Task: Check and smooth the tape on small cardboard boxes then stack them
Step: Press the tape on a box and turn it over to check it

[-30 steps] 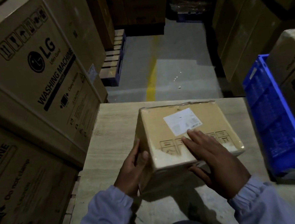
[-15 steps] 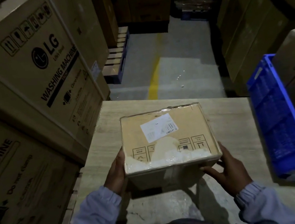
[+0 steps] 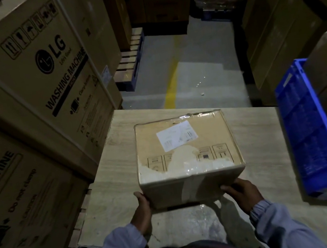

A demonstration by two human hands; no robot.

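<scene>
1. Cardboard box (image 3: pixel 186 148) lies mid-counter (image 3: pixel 119 175), white label (image 3: pixel 176 135) facing up, tape (image 3: pixel 188 189) strip running down its near face.
2. I read the left hand (image 3: pixel 141 210) gripping the near-left corner and the right hand (image 3: pixel 241 194) gripping the near-right corner.
3. Blue crate (image 3: pixel 308 131) stands to the right, apart from it.

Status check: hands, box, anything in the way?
Left hand, right hand hold small box at near corners. Label up, tape down front. Blue crate right, apart.

Obstacles: stacked brown washing-machine cartons (image 3: pixel 29 99) left; blue plastic crate (image 3: pixel 310 130) right (on the tabletop). Free: pale wooden tabletop (image 3: pixel 255 129) beyond the small cardboard box (image 3: pixel 187 152).
</scene>
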